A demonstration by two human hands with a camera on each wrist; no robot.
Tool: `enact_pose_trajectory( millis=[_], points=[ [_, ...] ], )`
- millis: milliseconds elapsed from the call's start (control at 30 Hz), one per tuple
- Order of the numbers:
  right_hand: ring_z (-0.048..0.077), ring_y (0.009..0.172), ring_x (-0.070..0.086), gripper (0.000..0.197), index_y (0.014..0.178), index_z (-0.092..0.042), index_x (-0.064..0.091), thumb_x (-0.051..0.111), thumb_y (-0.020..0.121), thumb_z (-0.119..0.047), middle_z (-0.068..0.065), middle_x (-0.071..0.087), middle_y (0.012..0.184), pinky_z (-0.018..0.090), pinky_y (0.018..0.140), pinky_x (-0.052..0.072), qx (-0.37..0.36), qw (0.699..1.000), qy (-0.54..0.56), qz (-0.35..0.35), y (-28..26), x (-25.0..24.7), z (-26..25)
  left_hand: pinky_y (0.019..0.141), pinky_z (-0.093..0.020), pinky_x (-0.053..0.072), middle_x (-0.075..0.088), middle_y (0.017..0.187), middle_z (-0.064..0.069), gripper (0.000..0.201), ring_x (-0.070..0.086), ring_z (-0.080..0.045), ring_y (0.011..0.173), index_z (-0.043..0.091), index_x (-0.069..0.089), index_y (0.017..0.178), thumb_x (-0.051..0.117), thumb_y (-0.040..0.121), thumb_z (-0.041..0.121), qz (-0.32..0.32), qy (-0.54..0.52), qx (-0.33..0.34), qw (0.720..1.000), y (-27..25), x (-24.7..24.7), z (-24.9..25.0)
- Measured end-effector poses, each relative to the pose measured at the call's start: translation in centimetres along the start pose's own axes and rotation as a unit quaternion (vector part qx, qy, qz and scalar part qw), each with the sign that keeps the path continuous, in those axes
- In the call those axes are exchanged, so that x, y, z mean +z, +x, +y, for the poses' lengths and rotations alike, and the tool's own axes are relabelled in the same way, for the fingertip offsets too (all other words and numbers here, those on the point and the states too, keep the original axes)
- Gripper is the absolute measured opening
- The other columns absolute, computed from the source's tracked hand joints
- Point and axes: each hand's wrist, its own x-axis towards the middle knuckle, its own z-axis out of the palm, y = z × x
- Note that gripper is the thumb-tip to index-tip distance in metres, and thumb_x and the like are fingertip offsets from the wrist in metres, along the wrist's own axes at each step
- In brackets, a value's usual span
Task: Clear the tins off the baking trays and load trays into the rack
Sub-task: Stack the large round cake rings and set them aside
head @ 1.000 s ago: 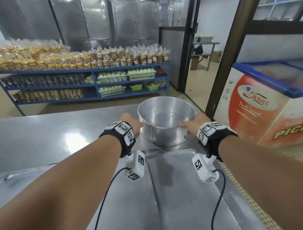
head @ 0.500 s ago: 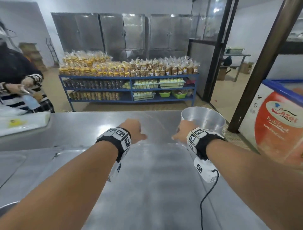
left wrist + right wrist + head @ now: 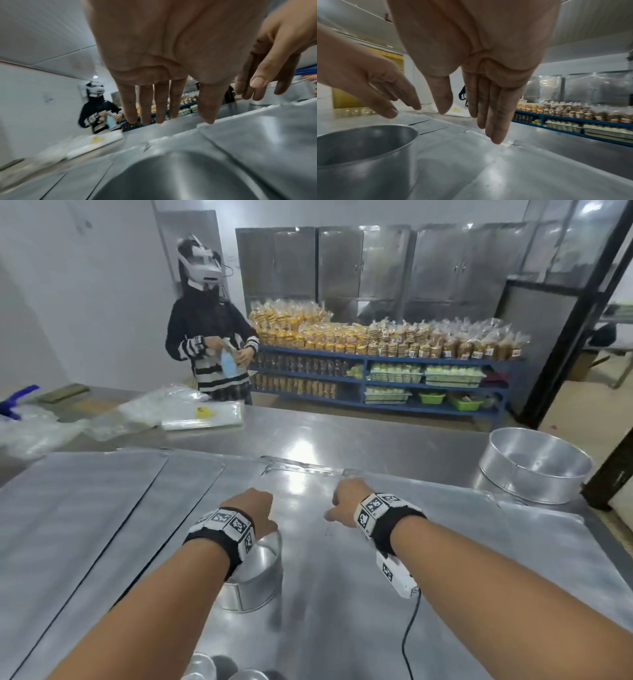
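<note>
Hovering over the tray (image 3: 342, 594), both hands empty, fingers straight.
Small tin (image 3: 255, 573) under left hand (image 3: 251, 513) (nearer), right hand (image 3: 346, 503) just beside; big tin (image 3: 534, 474) far right.

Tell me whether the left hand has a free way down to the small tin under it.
Probably yes: the left hand hovers open, holding nothing, right above the small tin, whose rim looks uncovered.

A small tin (image 3: 255, 580) sits on a tray (image 3: 342, 594) under the left hand (image 3: 251, 510). A big tin (image 3: 534, 470) sits far right on the surface (image 3: 376, 436).
</note>
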Motion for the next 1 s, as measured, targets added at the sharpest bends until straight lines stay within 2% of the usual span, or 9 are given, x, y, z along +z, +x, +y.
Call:
enact_pose_trajectory(
  millis=[67, 167, 267, 333, 400, 533, 733, 867, 1000],
  points=[
    [0.019, 0.053, 0.044, 0.046, 0.055, -0.014, 0.035, 0.067, 0.083, -0.030, 0.002, 0.040, 0.059, 0.022, 0.047, 0.032, -0.019, 1.000, 0.014, -0.006, -0.3, 1.9, -2.7, 0.091, -0.037, 0.052, 0.061, 0.125, -0.006, 0.046, 0.062, -0.027, 0.111, 0.018, 0.055, 0.127, 0.059, 0.088, 0.042, -0.006, -0.011, -0.035, 0.999, -1.3, 1.2, -2.0],
    [0.016, 0.045, 0.034, 0.047, 0.055, -0.014, 0.032, 0.065, 0.085, -0.029, 0.001, 0.035, 0.057, 0.022, 0.042, 0.025, -0.039, 0.999, 0.022, -0.020, -0.3, 4.7, -5.9, 0.086, -0.035, 0.055, 0.067, 0.115, -0.004, 0.044, 0.066, -0.026, 0.104, 0.020, 0.061, 0.120, 0.063, 0.083, 0.044, -0.023, -0.042, -0.084, 0.995, -2.7, 3.1, -4.3],
    [0.015, 0.047, 0.039, 0.042, 0.059, -0.014, 0.037, 0.066, 0.084, -0.030, 0.001, 0.042, 0.062, 0.022, 0.041, 0.027, -0.045, 0.998, 0.031, -0.039, 0.2, 7.2, -7.9, 0.081, -0.035, 0.057, 0.069, 0.110, -0.005, 0.043, 0.068, -0.027, 0.098, 0.017, 0.064, 0.119, 0.064, 0.082, 0.039, -0.034, -0.072, -0.113, 0.990, -3.5, 4.9, -5.6],
    [0.016, 0.053, 0.047, 0.033, 0.065, -0.014, 0.043, 0.067, 0.084, -0.026, 0.001, 0.047, 0.070, 0.021, 0.042, 0.031, -0.034, 0.998, 0.036, -0.047, 0.5, 8.3, -8.8, 0.086, -0.037, 0.056, 0.067, 0.114, -0.010, 0.043, 0.068, -0.030, 0.102, 0.010, 0.062, 0.121, 0.063, 0.084, 0.032, -0.025, -0.091, -0.123, 0.988, -3.9, 5.4, -6.0],
    [0.021, 0.060, 0.054, 0.025, 0.069, -0.013, 0.047, 0.066, 0.083, -0.019, 0.000, 0.046, 0.069, 0.020, 0.041, 0.032, -0.013, 0.998, 0.045, -0.045, 0.7, 8.9, -9.2, 0.091, -0.036, 0.054, 0.063, 0.120, -0.012, 0.038, 0.065, -0.031, 0.109, 0.005, 0.058, 0.123, 0.062, 0.087, 0.019, -0.013, -0.103, -0.143, 0.984, -4.1, 5.6, -6.4],
    [0.018, 0.055, 0.053, 0.030, 0.063, -0.015, 0.043, 0.069, 0.078, -0.013, 0.001, 0.046, 0.067, 0.020, 0.038, 0.031, 0.040, 0.996, 0.071, -0.042, 1.1, 9.9, -9.5, 0.087, -0.030, 0.053, 0.066, 0.118, -0.013, 0.034, 0.067, -0.030, 0.107, 0.005, 0.062, 0.120, 0.060, 0.088, 0.011, -0.023, -0.106, -0.172, 0.979, -3.9, 6.4, -7.4],
    [0.008, 0.045, 0.045, 0.035, 0.059, -0.013, 0.046, 0.080, 0.070, -0.012, -0.002, 0.047, 0.056, 0.013, 0.027, 0.027, 0.086, 0.987, 0.129, -0.039, 1.7, 9.2, -9.1, 0.079, -0.030, 0.052, 0.066, 0.116, -0.016, 0.029, 0.067, -0.032, 0.104, 0.002, 0.062, 0.114, 0.061, 0.085, 0.005, 0.002, -0.141, -0.165, 0.976, -2.9, 4.4, -7.5],
    [0.012, 0.053, 0.048, 0.035, 0.061, -0.015, 0.044, 0.077, 0.074, -0.010, -0.001, 0.044, 0.059, 0.011, 0.033, 0.031, 0.112, 0.974, 0.195, 0.005, 2.2, 7.2, -7.5, 0.070, -0.028, 0.047, 0.066, 0.112, -0.017, 0.027, 0.067, -0.034, 0.101, 0.002, 0.062, 0.111, 0.061, 0.084, 0.004, 0.035, -0.165, -0.147, 0.975, -1.5, 2.0, -6.1],
    [0.009, 0.038, 0.041, 0.029, 0.062, -0.009, 0.049, 0.077, 0.070, -0.005, 0.001, 0.045, 0.053, 0.011, 0.022, 0.019, 0.177, 0.944, 0.270, 0.064, 2.4, 4.2, -4.4, 0.067, -0.028, 0.044, 0.064, 0.110, -0.018, 0.020, 0.065, -0.034, 0.098, 0.002, 0.062, 0.104, 0.063, 0.085, 0.009, 0.081, -0.227, -0.136, 0.961, 0.9, 0.0, -3.2]
  ],
)
